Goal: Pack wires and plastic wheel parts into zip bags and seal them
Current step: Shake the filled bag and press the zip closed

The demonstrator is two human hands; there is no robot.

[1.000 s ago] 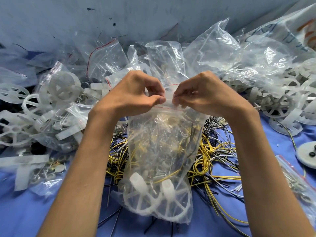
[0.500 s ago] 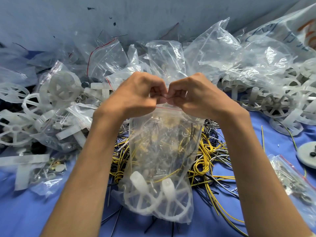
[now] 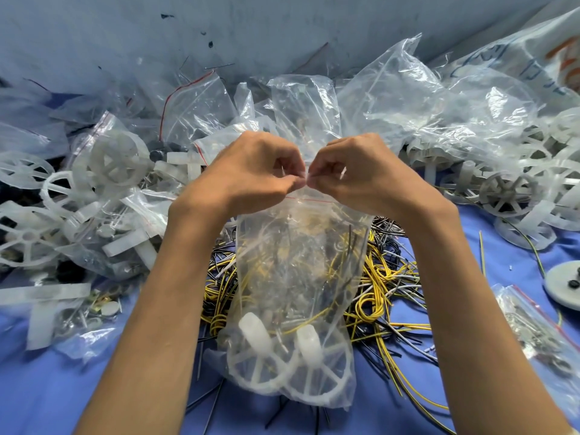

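Observation:
A clear zip bag (image 3: 298, 262) with a red line under its top edge hangs upright in front of me. Two white plastic wheels (image 3: 288, 368) lie at its bottom, with yellow and dark wires above them. My left hand (image 3: 251, 177) and my right hand (image 3: 361, 174) both pinch the bag's top strip at its middle, fingertips almost touching each other. Behind the bag, a heap of loose yellow, black and white wires (image 3: 386, 277) lies on the blue cloth (image 3: 62, 387).
Filled bags and loose white wheels (image 3: 103, 171) pile up at the left. More wheels (image 3: 508, 189) and crumpled clear bags (image 3: 423, 98) lie at the right and back. A small bag of metal parts (image 3: 539, 331) and a grey disc (image 3: 565, 281) sit at the right edge.
My two hands have slid together along the bag's top strip, from a small gap between them to the middle where the fingertips meet. The bag has stayed in place.

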